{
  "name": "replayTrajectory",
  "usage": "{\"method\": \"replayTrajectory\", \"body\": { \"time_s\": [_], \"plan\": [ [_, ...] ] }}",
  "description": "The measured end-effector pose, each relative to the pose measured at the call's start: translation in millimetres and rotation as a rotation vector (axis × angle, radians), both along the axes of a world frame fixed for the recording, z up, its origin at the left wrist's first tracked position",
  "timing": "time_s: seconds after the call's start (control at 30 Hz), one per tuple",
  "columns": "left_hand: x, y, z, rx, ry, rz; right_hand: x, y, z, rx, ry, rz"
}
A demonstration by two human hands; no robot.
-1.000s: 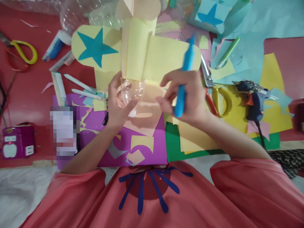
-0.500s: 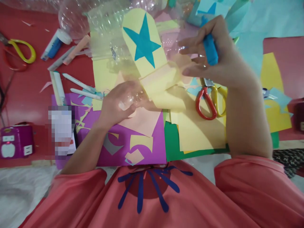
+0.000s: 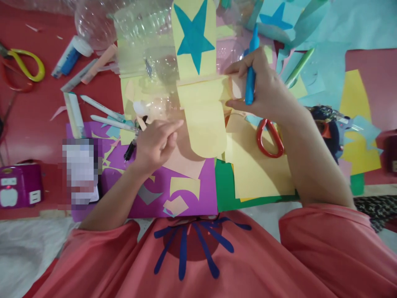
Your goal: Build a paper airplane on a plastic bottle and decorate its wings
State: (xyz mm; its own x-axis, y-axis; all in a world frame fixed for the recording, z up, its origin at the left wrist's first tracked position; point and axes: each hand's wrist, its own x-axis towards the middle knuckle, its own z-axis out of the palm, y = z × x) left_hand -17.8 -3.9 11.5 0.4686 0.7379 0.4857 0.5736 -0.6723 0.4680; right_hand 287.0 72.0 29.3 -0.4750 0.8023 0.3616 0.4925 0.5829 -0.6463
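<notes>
A yellow paper cutout (image 3: 206,128) with rounded ends and folds across its middle lies in front of me. A blue star (image 3: 196,35) is on its upper part. Tucked in my right hand (image 3: 263,85) is a blue marker (image 3: 250,85), while the thumb and fingertips reach the cutout's right side near the folds. My left hand (image 3: 156,145) is beside the cutout's left edge, index finger stretched out and the other fingers curled, holding nothing. Red-handled scissors (image 3: 269,138) lie below my right hand, partly covered by it.
Clear plastic bottles (image 3: 96,22) lie at the back. On the left are pens (image 3: 108,122), a glue stick (image 3: 70,58), yellow-handled scissors (image 3: 31,64), a phone (image 3: 80,169) and a purple box (image 3: 20,186). Paper scraps (image 3: 176,205) cover a purple sheet (image 3: 198,203). A green pen (image 3: 299,68) lies right.
The cutout has turned from tilted to nearly straight, its lower part now flat towards me. My right hand has moved left to its edge with the marker. My left hand has come off it, downward.
</notes>
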Motion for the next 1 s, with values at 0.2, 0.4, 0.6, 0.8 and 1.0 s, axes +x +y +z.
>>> {"method": "replayTrajectory", "body": {
  "time_s": [0.2, 0.4, 0.6, 0.8, 1.0],
  "plan": [
    [11, 3, -8.0, -0.28, 0.093, -0.066, -4, -1, -1.2, 0.056, 0.023, -0.017],
    [18, -4, -7.4, -0.53, -0.127, 0.02, 15, -4, 33.1, -0.171, 0.101, 0.149],
    [24, -8, -3.9, -0.594, -0.2, 0.037, 3, -30, 67.7, -0.273, 0.569, -0.033],
    [25, -9, 0.6, -0.592, -0.075, -0.019, -5, -56, 77.3, -0.385, 0.483, -0.011],
    [25, -4, 0.0, -0.593, 0.054, -0.032, -47, -82, 15.1, -0.508, 0.622, 0.06]
  ]
}}
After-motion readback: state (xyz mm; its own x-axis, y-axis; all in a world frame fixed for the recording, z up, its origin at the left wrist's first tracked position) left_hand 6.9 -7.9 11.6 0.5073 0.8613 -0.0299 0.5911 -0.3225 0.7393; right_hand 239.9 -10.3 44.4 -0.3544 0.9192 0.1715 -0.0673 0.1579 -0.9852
